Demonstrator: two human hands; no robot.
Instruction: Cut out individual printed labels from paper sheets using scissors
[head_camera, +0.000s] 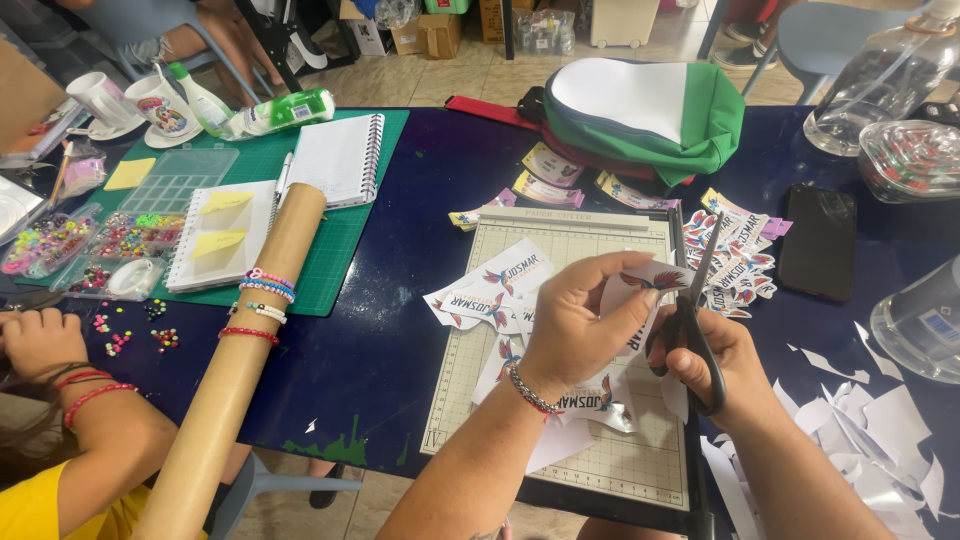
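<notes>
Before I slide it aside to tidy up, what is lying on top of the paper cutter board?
On the paper cutter board lie printed bird stickers and white offcuts. The left hand holding a sticker sheet and the right hand with scissors hide what lies beneath them.

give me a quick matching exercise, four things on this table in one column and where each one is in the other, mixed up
1. scissors
2. beaded bracelets
3. black phone
4. printed sticker sheet

a. pinched in the left hand
b. lying flat on the blue table, right of the paper cutter
c. slipped around the cardboard tube
d. held in the right hand

Pairs: 1-d, 2-c, 3-b, 4-a
</notes>
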